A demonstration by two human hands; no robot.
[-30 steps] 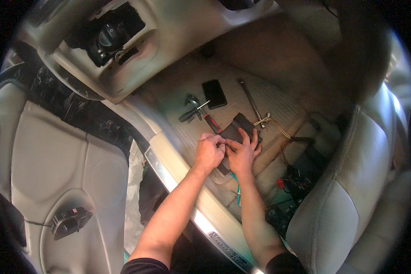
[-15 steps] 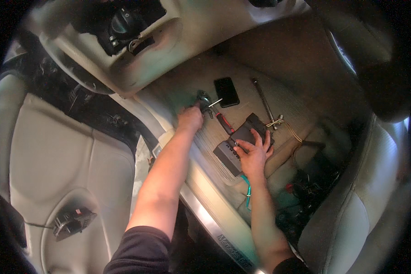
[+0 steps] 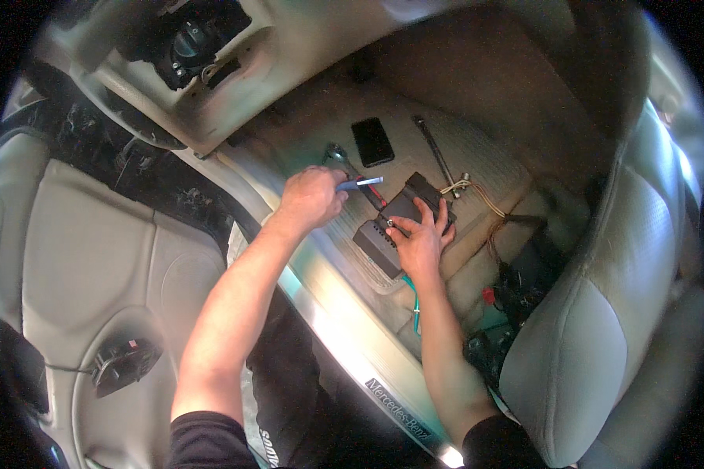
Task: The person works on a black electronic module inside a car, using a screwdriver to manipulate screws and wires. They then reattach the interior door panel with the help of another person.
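- Black box [image 3: 403, 208] lies at a slant on the floor mat [image 3: 405, 160]; all other places given from it.
- Left hand [image 3: 313, 195]: up and left of the box, apart from it. Fist closed round a screwdriver [image 3: 370, 183], back of hand upward, pale shaft pointing right, above the box.
- Left forearm [image 3: 235, 313] slants up to the hand from below and left of the box, elbow bent.
- Right hand [image 3: 421, 244]: on the box's right part, relaxed and spread, fingers arched over the top face, thumb to the left. Not clenched.
- Small bright metal piece [image 3: 390, 223] at the thumb tip, on the box; whether pinched or merely touched, cannot tell.
- Right forearm [image 3: 450, 359] rises from below and right of the box. Both dark sleeves cut off by the lower edge.
- Screwdriver handle mostly hidden in the fist; shaft blurred.
- Ratchet [image 3: 336, 152], up-left of box: red-marked handle partly covered by left hand and screwdriver.
- Box's right part partly hidden under the fingers.
- Dark tangle of parts [image 3: 520, 293], right and below the box: too dim to sort out.
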